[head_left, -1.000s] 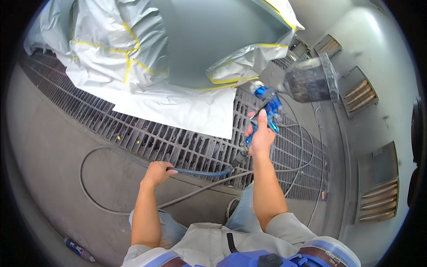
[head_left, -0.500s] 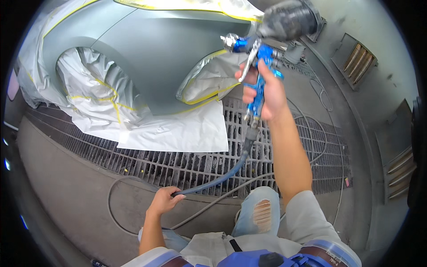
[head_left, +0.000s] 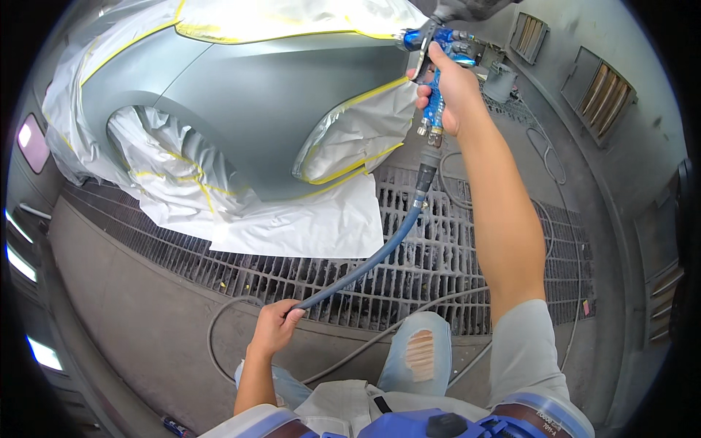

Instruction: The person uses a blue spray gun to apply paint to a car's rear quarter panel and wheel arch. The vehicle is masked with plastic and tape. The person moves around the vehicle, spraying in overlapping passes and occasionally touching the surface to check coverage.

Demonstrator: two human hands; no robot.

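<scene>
My right hand (head_left: 461, 89) grips a blue spray gun (head_left: 434, 102), with fingers at its silver trigger. The gun's dark cup (head_left: 475, 9) is cut off by the top edge. Its nozzle points left, beside the right end of a grey car body panel (head_left: 270, 91); I cannot make out any spray. From the gun's handle a blue-grey air hose (head_left: 365, 266) curves down to my left hand (head_left: 274, 327), which is closed around it near my knee. White masking sheet (head_left: 307, 226) with yellow tape (head_left: 252, 38) surrounds the panel and fills the wheel arch.
Metal floor grating (head_left: 336, 292) runs under the car and before my legs. Thinner grey hose (head_left: 394, 328) loops across the floor. At the back right stands a grey bucket (head_left: 499, 82). Louvred vents (head_left: 600, 95) line the right wall.
The spray gun and my right hand have moved farther away, with the arm stretched out more. My left hand still holds the hose. The whole view has shifted slightly.
</scene>
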